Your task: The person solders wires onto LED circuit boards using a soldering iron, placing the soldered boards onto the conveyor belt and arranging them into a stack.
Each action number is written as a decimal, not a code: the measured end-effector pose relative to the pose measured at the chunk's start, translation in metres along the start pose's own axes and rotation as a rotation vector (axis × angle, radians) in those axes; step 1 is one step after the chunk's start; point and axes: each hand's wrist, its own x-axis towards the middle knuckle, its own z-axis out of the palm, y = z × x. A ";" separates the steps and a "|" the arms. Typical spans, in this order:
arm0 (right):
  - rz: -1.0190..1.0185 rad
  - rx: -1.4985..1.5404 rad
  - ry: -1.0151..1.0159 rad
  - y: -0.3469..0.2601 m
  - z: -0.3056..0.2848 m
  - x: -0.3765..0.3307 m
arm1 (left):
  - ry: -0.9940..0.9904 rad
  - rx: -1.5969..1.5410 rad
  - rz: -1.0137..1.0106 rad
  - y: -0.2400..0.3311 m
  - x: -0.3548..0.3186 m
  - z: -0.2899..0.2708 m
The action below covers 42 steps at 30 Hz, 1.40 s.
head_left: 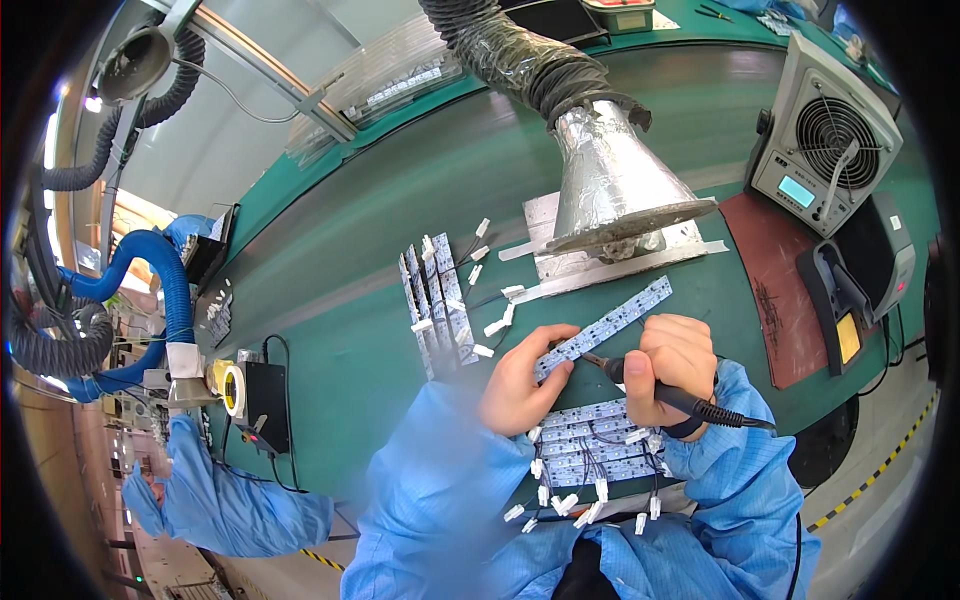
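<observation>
My left hand (520, 385) pinches the lower left end of a narrow circuit board strip (625, 312) between thumb and fingers. The strip slants up to the right above the green bench. In my right hand (672, 365) is a soldering iron (697, 405), its tip pointing left at the strip near my left fingers. Whether the tip touches the strip, I cannot tell. Close to my body, under my hands, lie several similar strips (590, 462) side by side, with dark wires and white connectors (598, 488). Another group of strips (455, 290) with white connectors lies left of my left hand.
A foil-covered fume hood (615, 170) hangs over a taped pale plate beyond the strip. Right stand a fan unit (830, 125), a brown mat (755, 290) and an iron stand with yellow sponge (848, 335). Left are a tape dispenser (262, 405) and another person's blue sleeve (235, 500).
</observation>
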 end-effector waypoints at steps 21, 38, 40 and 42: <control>0.215 -0.129 0.226 0.018 -0.030 0.003 | -0.006 -0.017 -0.014 -0.003 -0.001 -0.001; 0.197 -0.141 0.182 0.021 -0.029 0.004 | -0.016 -0.048 -0.008 -0.001 0.000 -0.002; 0.196 -0.141 0.189 0.022 -0.028 0.004 | -0.018 -0.062 -0.013 -0.001 -0.001 -0.002; 0.195 -0.142 0.195 0.022 -0.028 0.003 | -0.021 -0.051 -0.013 0.002 0.000 -0.003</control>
